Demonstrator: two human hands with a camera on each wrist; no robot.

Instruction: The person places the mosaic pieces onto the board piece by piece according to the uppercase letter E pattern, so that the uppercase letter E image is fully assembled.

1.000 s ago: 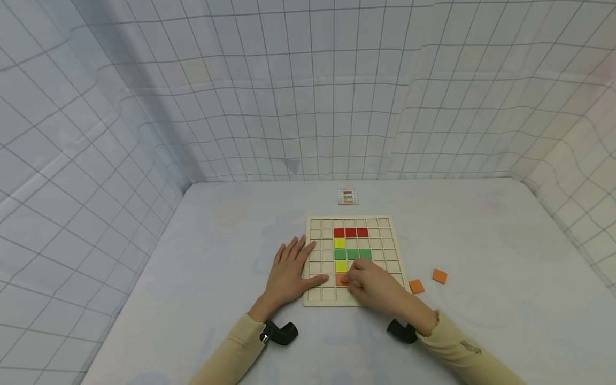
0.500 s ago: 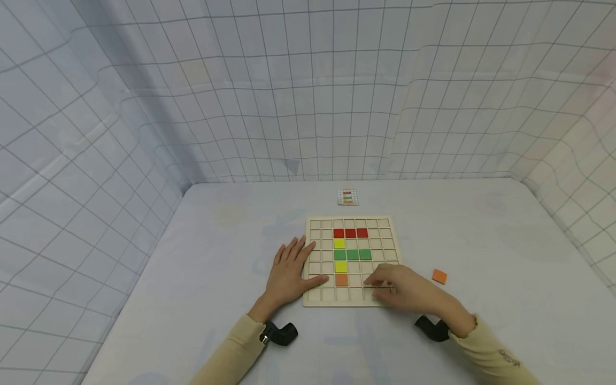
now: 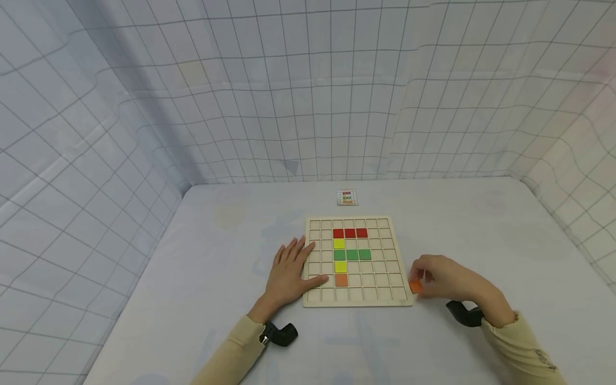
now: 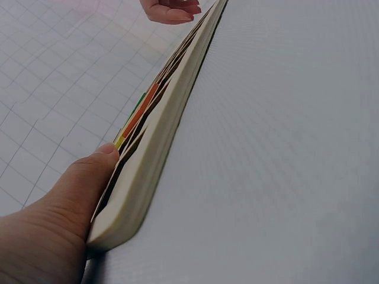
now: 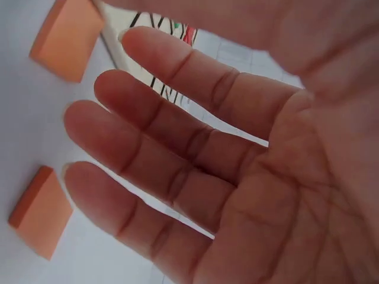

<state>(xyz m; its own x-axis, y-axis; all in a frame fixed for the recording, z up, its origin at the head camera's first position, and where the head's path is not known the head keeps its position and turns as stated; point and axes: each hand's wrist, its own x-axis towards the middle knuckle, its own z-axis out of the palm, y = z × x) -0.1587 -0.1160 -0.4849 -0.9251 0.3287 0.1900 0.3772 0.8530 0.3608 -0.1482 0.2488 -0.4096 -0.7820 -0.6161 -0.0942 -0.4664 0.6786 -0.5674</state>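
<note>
My left hand (image 3: 287,272) lies with spread fingers over the left edge of a wooden grid board (image 3: 382,294). In the left wrist view its thumb (image 4: 77,186) rests on the board's rim. My right hand (image 3: 445,278) hovers at the board's right edge, fingers loosely bent around an orange tile (image 3: 416,286) on the table. The right wrist view shows this tile (image 5: 68,41) just off the fingertips, and a second orange tile (image 5: 41,214) near the little finger; the head view hides that one behind the hand. One orange tile (image 3: 341,280) sits in the board.
Set in the board are red tiles (image 3: 350,233), yellow tiles (image 3: 340,267) and green tiles (image 3: 352,255). A small pattern card (image 3: 347,197) lies behind the board. Grid-lined white curtains (image 3: 308,107) enclose the white table (image 3: 231,224) at the back and sides.
My right hand has let go of the orange tile in the board and moved right to the loose orange tile beside it. My left hand has stayed in place.
</note>
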